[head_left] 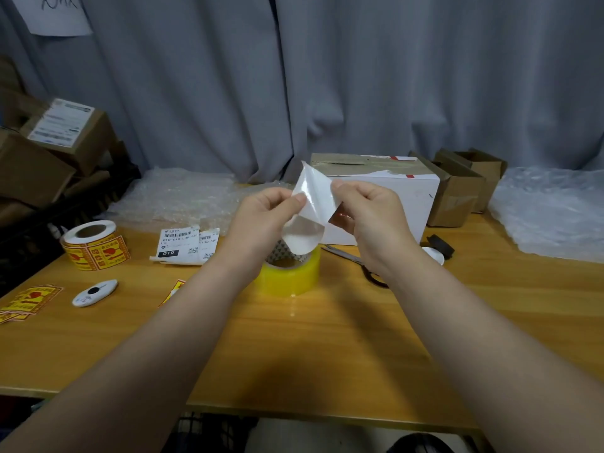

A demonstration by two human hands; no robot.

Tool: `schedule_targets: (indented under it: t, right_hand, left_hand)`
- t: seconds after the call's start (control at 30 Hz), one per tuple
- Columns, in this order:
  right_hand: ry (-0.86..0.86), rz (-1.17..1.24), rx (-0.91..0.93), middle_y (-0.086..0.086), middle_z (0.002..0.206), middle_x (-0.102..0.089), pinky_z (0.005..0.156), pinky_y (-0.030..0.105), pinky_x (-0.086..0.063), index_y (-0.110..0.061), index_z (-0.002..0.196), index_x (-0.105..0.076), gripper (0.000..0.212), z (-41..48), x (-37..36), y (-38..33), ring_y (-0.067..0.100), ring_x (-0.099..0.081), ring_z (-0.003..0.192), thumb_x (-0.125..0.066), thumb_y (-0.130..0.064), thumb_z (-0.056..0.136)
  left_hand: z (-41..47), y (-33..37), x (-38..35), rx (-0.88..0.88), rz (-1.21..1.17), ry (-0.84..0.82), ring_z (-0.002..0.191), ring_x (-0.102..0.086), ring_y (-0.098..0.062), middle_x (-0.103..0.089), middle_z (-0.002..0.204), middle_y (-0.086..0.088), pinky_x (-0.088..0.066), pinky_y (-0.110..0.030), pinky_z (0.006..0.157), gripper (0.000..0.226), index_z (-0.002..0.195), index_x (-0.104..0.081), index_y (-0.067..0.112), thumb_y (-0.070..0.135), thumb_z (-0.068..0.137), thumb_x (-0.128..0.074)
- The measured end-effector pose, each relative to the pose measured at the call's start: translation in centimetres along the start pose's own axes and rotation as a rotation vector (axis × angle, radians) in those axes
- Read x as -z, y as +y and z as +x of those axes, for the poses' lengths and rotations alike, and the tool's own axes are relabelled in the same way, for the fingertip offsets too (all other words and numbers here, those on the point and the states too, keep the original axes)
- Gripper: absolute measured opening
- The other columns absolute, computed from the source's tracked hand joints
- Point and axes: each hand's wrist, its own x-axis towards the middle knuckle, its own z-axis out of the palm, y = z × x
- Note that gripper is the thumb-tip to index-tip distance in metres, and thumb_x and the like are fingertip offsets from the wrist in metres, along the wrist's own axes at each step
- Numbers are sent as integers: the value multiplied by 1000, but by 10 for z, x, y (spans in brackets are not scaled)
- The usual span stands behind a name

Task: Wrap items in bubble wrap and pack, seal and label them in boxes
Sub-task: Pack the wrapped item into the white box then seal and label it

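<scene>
Both hands are raised over the middle of the wooden table (327, 338). Between them is a white shipping label (315, 194) with its glossy backing curling away below. My left hand (261, 220) pinches one layer at its left edge. My right hand (369, 214) pinches the other at the right edge. Behind them stands a white cardboard box (392, 191), its top closed with brown tape. A yellow tape roll (291, 273) sits on the table under the hands. More printed labels (183, 245) lie to the left.
A roll of yellow-red fragile stickers (93, 245) and loose stickers (29, 300) lie at the left, with a small white cutter (94, 292). Scissors (359, 263) lie to the right of the tape. Bubble wrap (176, 197) lies at the back left, another bubble wrap sheet (552, 214) at the right. Brown boxes (457, 188) stand right of the white box.
</scene>
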Motion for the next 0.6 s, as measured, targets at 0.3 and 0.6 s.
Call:
schedule_targets:
  t: [0.3,0.6]
  right_hand:
    - [402,372,-329,7,83,-69,64,24,-57,-10,85,-61,7,10,16,6,14,-67,72,-61,-13,92]
    - [669,312,-336,1,70,-54,47,17,-40,-14,79,-60,13,4,28,13,8,-47,53,-60,-18,92]
  left_hand:
    - [14,-20,28,351,-566,261,69,-72,-19,-67,89,-14,-56,-24,56,18,111,-51,1,11,99,-43]
    - [12,-41,57,300,-461,563,37,-51,-1,-50,69,-4,-34,-12,35,10,90,-45,9,7,99,-42]
